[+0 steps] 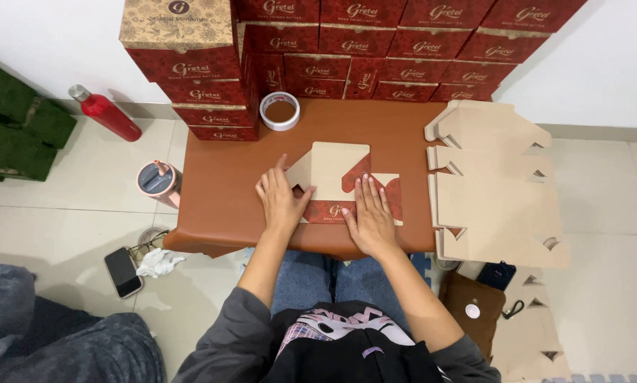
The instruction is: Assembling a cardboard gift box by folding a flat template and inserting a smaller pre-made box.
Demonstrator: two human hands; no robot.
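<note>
Brown low table (226, 191) stands on pale floor tiles against a white wall, with stacked red boxes (347, 50) at its back. On it lies a flat cardboard box blank (336, 174); left hand (281, 202) and right hand (370, 216) press it, fingers spread flat, grasping nothing.

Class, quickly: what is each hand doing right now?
Left hand: open, flat on the folded box blank.
Right hand: open, flat on the same blank, holding nothing.

A flat carton blank (339, 186) lies on the low table (226, 191). A tape roll (280, 111) sits behind it, stacked boxes (375, 50) beyond. Unfolded blanks (495, 184) lie right.
</note>
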